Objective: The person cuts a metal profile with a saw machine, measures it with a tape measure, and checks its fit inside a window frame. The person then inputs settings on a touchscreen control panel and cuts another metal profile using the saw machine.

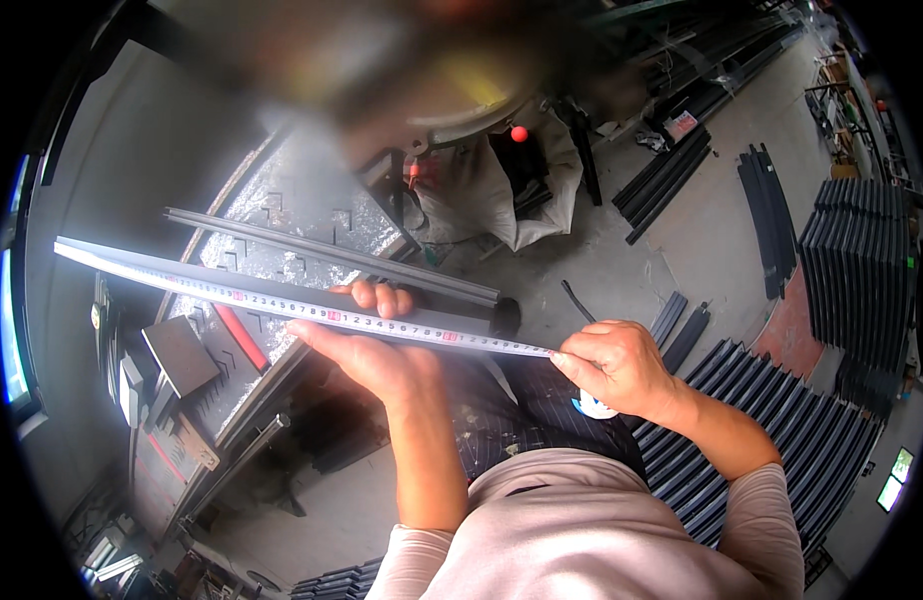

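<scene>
A long, pale grey profile strip (444,318) slants across in front of me, its far end up at the left. Along it runs the white blade of a tape measure (392,328), marked in black and red. My left hand (370,362) is closed round both near the middle, thumb on the near side and fingertips over the far edge. At the right end my right hand (614,368) is closed in a pinch on the tape. A white and blue object (594,405) shows just under that hand; whether it is the tape's case, I cannot tell.
Beyond the strip, a grey rail (332,250) lies across a shiny worktable (282,185) with small angled pieces. Stacked dark profiles (762,440) fill the floor at my right, with another stack (857,270) farther off. A pale sack (542,200) stands ahead.
</scene>
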`<action>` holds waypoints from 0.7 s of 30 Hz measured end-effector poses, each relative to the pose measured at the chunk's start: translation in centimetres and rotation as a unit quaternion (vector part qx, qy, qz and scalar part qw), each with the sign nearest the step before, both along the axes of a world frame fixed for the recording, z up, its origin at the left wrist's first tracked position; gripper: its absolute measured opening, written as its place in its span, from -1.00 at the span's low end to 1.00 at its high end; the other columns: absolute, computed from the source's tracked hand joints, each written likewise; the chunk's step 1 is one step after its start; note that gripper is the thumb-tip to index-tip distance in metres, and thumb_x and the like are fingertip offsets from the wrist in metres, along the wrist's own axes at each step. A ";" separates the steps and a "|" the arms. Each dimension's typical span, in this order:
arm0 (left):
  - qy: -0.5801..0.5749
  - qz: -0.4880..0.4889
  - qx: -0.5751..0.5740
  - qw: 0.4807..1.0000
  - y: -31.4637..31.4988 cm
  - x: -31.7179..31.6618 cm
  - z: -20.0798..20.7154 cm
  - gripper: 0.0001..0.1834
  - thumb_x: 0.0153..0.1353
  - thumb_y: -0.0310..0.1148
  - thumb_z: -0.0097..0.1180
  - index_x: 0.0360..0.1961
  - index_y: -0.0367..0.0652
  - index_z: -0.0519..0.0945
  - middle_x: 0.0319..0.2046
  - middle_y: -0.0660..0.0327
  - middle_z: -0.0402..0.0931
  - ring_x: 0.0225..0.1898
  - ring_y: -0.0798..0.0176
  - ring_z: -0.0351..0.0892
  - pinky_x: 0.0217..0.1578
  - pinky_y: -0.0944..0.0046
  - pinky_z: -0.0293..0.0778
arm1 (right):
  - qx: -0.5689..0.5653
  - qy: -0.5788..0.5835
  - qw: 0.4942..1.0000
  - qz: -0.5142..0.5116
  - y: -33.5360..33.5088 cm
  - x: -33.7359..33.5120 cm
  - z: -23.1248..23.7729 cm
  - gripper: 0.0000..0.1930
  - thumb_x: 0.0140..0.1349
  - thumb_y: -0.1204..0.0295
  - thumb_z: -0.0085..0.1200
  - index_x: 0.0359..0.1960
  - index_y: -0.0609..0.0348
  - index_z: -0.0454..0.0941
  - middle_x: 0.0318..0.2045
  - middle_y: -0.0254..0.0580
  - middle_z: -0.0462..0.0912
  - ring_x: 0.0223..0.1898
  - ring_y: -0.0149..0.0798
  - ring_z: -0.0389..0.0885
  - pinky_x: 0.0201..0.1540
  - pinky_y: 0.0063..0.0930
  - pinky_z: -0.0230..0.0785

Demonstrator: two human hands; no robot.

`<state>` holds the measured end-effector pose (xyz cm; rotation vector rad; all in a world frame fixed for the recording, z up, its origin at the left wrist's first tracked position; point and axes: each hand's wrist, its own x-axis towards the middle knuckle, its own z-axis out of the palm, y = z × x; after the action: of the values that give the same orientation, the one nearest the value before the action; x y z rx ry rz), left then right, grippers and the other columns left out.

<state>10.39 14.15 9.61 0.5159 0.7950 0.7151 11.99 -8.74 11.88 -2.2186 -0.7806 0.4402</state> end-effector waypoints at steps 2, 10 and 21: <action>0.003 0.002 -0.008 1.000 0.0 0.0 0.0 -0.37 0.39 0.29 -0.36 -0.30 -0.14 0.32 -0.50 0.26 0.27 -0.55 0.35 0.24 -0.47 0.37 0.22 | 0.000 -0.002 1.000 -0.002 0.0 -0.1 0.0 -0.78 0.14 0.35 0.17 -0.61 0.11 0.52 -0.66 -0.15 0.49 -0.58 -0.03 0.51 -0.49 -0.21 0.36; 0.006 -0.008 -0.017 1.000 -0.2 -0.5 -0.1 -0.33 0.35 0.35 -0.33 -0.31 -0.13 0.34 -0.50 0.28 0.29 -0.55 0.38 0.25 -0.49 0.39 0.23 | -0.003 -0.008 1.000 -0.004 -0.4 -0.8 -0.3 -0.77 0.13 0.35 0.18 -0.63 0.11 0.52 -0.67 -0.14 0.49 -0.59 -0.03 0.49 -0.51 -0.19 0.33; -0.004 0.001 -0.046 0.999 -0.6 -0.4 -0.7 -0.33 0.32 0.37 -0.28 -0.34 -0.12 0.35 -0.52 0.29 0.29 -0.54 0.37 0.23 -0.49 0.38 0.25 | -0.011 -0.007 1.000 0.007 -0.9 -1.2 -0.8 -0.78 0.18 0.34 0.19 -0.57 0.16 0.58 -0.65 -0.14 0.52 -0.59 -0.06 0.51 -0.51 -0.26 0.32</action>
<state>10.00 13.59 8.91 0.4287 0.8162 0.6783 10.77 -9.59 11.03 -2.2402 -0.8025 0.4427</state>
